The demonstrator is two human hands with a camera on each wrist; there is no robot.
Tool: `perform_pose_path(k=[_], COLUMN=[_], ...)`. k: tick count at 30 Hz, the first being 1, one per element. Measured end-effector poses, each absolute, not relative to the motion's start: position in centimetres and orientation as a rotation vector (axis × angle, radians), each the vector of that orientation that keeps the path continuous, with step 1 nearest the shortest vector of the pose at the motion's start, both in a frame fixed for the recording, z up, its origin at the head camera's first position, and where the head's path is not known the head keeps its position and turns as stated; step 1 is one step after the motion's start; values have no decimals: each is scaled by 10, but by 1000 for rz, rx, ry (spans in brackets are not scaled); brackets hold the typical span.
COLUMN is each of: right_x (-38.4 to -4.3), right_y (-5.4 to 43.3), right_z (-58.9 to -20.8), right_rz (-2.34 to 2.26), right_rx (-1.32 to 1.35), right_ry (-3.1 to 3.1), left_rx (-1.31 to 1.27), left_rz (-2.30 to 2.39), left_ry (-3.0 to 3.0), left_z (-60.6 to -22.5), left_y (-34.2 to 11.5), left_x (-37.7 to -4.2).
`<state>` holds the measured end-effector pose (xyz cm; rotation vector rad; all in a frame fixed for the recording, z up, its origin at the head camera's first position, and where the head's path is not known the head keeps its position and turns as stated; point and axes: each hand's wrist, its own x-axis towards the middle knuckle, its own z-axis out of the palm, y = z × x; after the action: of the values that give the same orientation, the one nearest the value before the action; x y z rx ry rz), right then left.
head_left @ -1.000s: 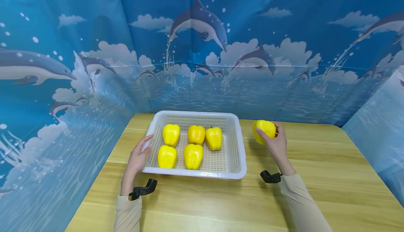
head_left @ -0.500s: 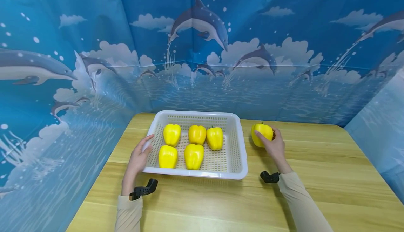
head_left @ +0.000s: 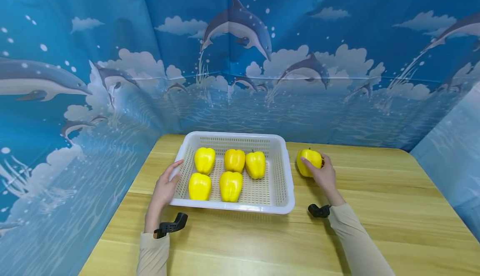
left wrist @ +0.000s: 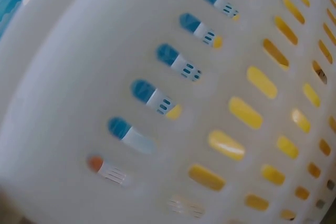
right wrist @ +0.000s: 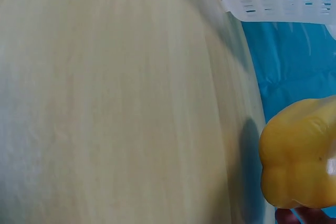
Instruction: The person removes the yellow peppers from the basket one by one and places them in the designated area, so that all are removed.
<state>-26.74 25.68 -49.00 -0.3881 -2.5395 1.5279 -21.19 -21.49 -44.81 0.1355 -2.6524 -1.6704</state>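
Holding one yellow bell pepper (head_left: pixel 307 165): right hand (head_left: pixel 325 176), thumb on the near face, its grip spread to the fruit's girth. Pepper location: above the table (head_left: pixel 240 242), just beyond the right wall of the white basket (head_left: pixel 225 206); contact with the tabletop cannot be told. Orientation: stem (head_left: pixel 309 148) at the far end, away from the person; long axis runs roughly from stem to lobed bottom, bottom nearer the person. Left hand (head_left: pixel 163 189): fingers fairly straight, touching the basket's left rim. Inside the basket: five yellow peppers (head_left: pixel 231 186).
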Motion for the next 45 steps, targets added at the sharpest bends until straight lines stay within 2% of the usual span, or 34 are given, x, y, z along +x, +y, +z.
perform_pose_path(k=[37,45], right_x=[-277,-281], right_y=[260,254], right_z=[-497,-496], right_rz=[1260,1279], right_rx=[-454,-458], right_ry=[-2709,-2726], left_rx=[113,173], left_rz=[-1671,-1683], left_ry=[-2658,-2660], left_z=[-449,-449], left_y=[-210,-214], left_x=[-217,-214])
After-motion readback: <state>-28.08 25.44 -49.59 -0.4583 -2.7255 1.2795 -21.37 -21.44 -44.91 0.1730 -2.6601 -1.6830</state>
